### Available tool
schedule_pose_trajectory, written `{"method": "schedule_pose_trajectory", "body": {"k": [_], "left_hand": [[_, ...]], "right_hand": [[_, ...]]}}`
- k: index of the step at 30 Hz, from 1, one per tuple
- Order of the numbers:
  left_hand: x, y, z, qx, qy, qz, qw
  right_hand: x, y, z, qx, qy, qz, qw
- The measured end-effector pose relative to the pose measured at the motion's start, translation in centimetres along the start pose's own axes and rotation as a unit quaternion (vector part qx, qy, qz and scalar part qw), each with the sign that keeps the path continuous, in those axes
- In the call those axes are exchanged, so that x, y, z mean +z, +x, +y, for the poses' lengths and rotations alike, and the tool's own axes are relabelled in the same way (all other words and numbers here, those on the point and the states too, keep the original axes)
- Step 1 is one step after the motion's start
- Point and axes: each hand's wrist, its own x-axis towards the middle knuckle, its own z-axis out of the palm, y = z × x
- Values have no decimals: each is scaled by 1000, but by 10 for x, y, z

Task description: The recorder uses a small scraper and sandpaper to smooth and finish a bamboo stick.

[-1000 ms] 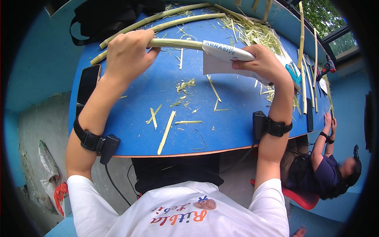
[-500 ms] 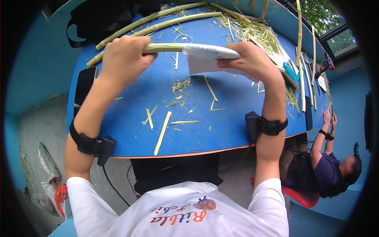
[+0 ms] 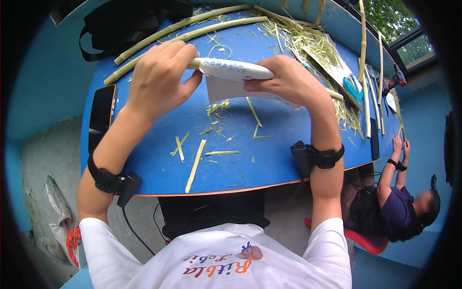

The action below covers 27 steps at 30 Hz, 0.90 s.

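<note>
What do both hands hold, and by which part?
Left hand: pale slender wooden stick, by its left portion. Right hand: folded white paper sheet, by its right end.

Pale stick (image 3: 194,63) partly hidden by left grip (image 3: 161,74) and white sheet (image 3: 236,70), black bag (image 3: 130,23) cut off above.

Over the blue table (image 3: 269,154), the left hand (image 3: 161,77) grips a pale stick (image 3: 193,63); the right hand (image 3: 291,79) clasps a white sheet (image 3: 231,71) folded around it. Two long sticks (image 3: 221,27) lie along the table's far side, a dark phone (image 3: 101,108) by its left edge.
</note>
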Motion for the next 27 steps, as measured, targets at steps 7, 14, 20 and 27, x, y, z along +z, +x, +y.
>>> {"method": "schedule_pose_trajectory", "body": {"k": [7, 14, 20, 27], "left_hand": [[-6, -4, -4, -97, 12, -136, 986], [-9, 3, -19, -245, -61, -188, 949], [-2, -3, -26, -158, 47, -104, 981], [-3, 0, 3, 9, 0, 13, 1000]], "right_hand": [[-5, -3, 15, 12, -17, 17, 1000], [-24, -13, 43, 86, -23, 43, 995], [-16, -6, 43, 62, 0, 17, 998], [2, -5, 3, -17, 20, 29, 999]]}}
